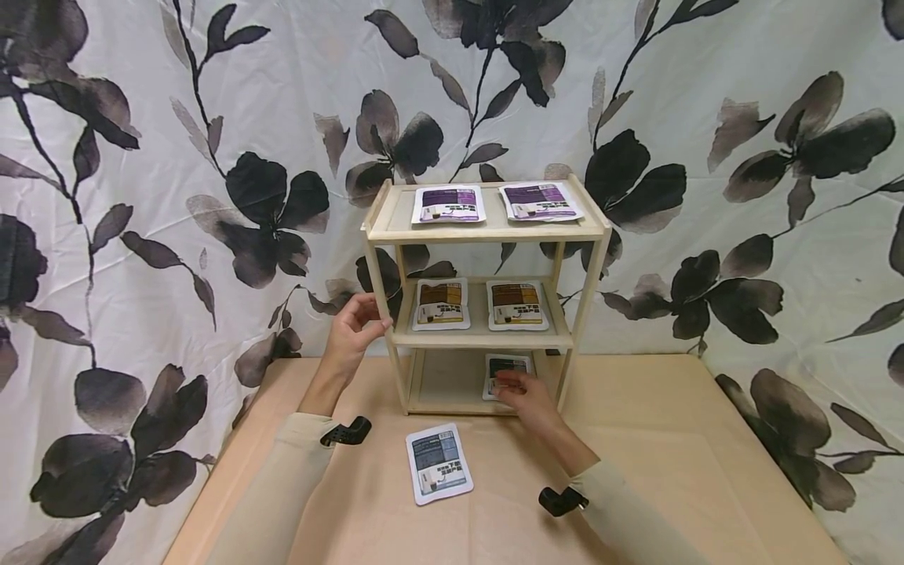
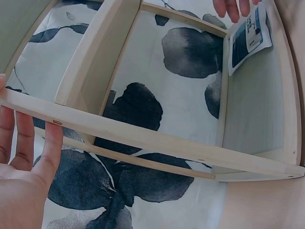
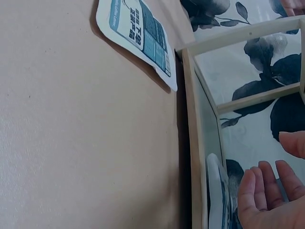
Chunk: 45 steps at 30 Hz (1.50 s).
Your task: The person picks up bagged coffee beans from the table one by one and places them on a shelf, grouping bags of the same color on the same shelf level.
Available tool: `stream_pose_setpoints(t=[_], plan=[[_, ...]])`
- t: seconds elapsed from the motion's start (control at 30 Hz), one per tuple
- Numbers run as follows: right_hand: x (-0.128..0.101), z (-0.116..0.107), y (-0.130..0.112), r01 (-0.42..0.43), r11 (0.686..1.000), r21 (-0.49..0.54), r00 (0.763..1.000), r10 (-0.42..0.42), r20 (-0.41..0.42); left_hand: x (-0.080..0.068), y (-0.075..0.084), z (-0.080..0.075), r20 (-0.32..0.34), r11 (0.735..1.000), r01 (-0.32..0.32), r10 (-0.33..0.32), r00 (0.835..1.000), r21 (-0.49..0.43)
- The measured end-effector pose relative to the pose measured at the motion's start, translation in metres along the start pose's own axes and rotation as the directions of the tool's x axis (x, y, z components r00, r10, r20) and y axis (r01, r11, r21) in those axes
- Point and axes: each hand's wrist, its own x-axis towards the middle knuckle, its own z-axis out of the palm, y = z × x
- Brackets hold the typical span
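Note:
A three-tier wooden shelf rack (image 1: 487, 342) stands against the patterned cloth. My left hand (image 1: 353, 329) grips its left front post at middle-tier height; in the left wrist view its fingers (image 2: 24, 138) lie along one side of the post. A blue-and-white packet (image 1: 504, 364) lies on the right of the bottom tier. Over that packet hovers my right hand (image 1: 531, 402), its fingers loosely bent and holding nothing; the right wrist view shows a gap between them. Another blue-and-white packet (image 1: 439, 463) lies flat on the table, in front of the rack.
Two purple packets, left (image 1: 449, 205) and right (image 1: 540, 202), lie on the top tier. Two brown-and-yellow packets, left (image 1: 441, 304) and right (image 1: 518, 306), sit on the middle tier. Cloth with dark flowers (image 1: 271, 220) hangs behind the tan tabletop (image 1: 650, 424).

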Motion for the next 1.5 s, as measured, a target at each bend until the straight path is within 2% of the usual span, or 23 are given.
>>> stream_pose_setpoints(t=[0.27, 0.4, 0.63, 0.87, 1.13, 1.5], plan=[[0.01, 0.008, 0.027, -0.033, 0.998, 0.049, 0.999, 0.034, -0.008, 0.0, 0.0, 0.0, -0.001, 1.0, -0.002, 0.002, 1.0, -0.01], [0.009, 0.01, 0.029, -0.046, 0.997, 0.066, 0.999, 0.046, 0.006, 0.0, -0.001, 0.0, -0.001, 1.0, -0.003, 0.003, 1.0, -0.002], [0.007, 0.014, 0.029, -0.057, 0.982, 0.181, 0.996, 0.043, 0.082, 0.001, 0.0, 0.0, 0.003, 1.0, 0.0, 0.0, 1.0, -0.011], [0.004, 0.018, 0.029, -0.029, 0.991, 0.129, 0.991, 0.011, 0.132, 0.002, -0.001, 0.001, -0.005, 0.999, -0.007, 0.006, 1.0, -0.036], [0.003, 0.023, 0.031, -0.04, 0.996, 0.084, 0.981, 0.024, 0.191, 0.001, -0.001, 0.001, -0.002, 0.999, -0.004, 0.003, 1.0, -0.045], [-0.004, 0.033, 0.034, -0.066, 0.983, 0.171, 0.967, 0.021, 0.255, 0.001, 0.0, 0.001, -0.001, 0.999, 0.009, -0.009, 1.0, -0.037]])
